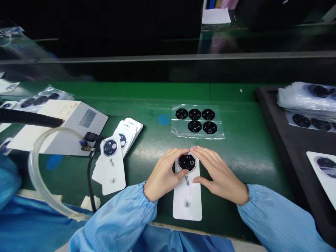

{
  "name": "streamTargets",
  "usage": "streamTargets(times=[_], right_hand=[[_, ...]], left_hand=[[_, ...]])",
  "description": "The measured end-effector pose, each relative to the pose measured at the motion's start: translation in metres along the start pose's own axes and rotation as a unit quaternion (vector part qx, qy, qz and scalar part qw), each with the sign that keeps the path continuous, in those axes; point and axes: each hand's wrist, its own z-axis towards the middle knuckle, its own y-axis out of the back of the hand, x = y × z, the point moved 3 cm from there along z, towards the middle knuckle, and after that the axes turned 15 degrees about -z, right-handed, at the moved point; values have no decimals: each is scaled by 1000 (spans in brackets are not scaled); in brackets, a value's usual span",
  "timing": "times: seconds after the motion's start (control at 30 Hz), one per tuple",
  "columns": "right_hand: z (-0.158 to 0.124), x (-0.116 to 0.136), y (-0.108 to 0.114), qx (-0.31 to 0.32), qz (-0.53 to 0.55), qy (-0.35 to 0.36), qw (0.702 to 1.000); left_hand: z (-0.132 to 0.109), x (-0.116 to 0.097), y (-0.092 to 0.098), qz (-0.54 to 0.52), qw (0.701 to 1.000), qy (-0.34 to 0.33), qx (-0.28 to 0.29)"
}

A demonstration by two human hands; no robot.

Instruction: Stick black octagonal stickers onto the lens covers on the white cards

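Observation:
A white phone back panel (pixel 187 196) lies flat near the front table edge, printed with dark characters. At its upper end sits a black octagonal camera sticker (pixel 187 162) inside a silvery rim. My left hand (pixel 166 174) curls round the left of the sticker, thumb at its lower edge and index finger at the top. My right hand (pixel 220 172) rests on the right with fingers stretched out, their tips at the panel's top corner and the thumb apart. Something black peeks out beneath my left hand; its kind is hidden. A clear sheet (pixel 183 133) with several black stickers lies beyond.
Fanned white panels (pixel 113 171) are stacked on the left, by a white box (pixel 76 120) with a black cable and a clear hose (pixel 35 168). A black tray (pixel 286 140) at right holds bagged sticker sheets (pixel 301 96) and another panel (pixel 324 178). A blue sleeve (pixel 9 182) shows far left.

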Motion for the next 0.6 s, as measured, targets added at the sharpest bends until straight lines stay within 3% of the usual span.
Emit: streamTargets(times=[0.6], right_hand=[[0,1,-1,6,-7,-4,1000]], left_hand=[[2,-5,-2,23,1000,11,0]])
